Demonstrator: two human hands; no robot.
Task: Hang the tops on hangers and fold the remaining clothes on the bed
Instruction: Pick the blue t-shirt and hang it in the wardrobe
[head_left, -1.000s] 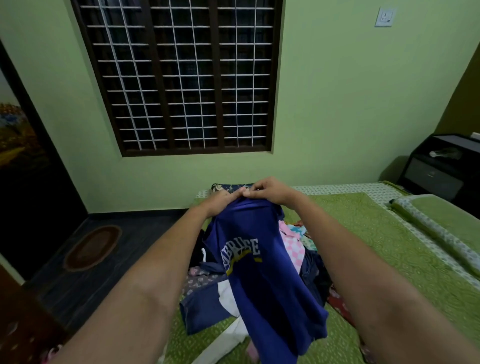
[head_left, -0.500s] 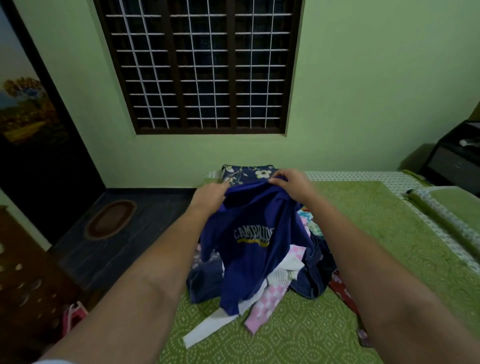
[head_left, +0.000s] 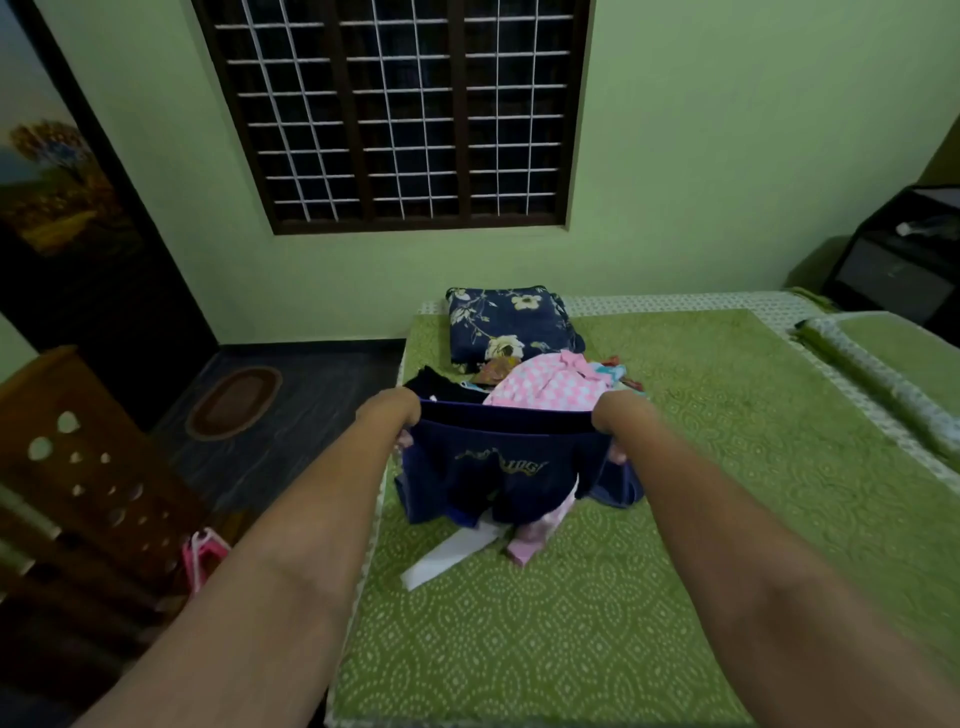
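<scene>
Hanging blue top (head_left: 498, 467), stretched left-right

Dim greenish light, motion-blurred, wide-angle edge distortion

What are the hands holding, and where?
Both hands, left hand and right hand, hold the blue top stretched by its upper edge, one at each end.

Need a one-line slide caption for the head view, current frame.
Both hands, left and right, hold a blue printed top stretched above the clothes pile on the green bed.
</scene>
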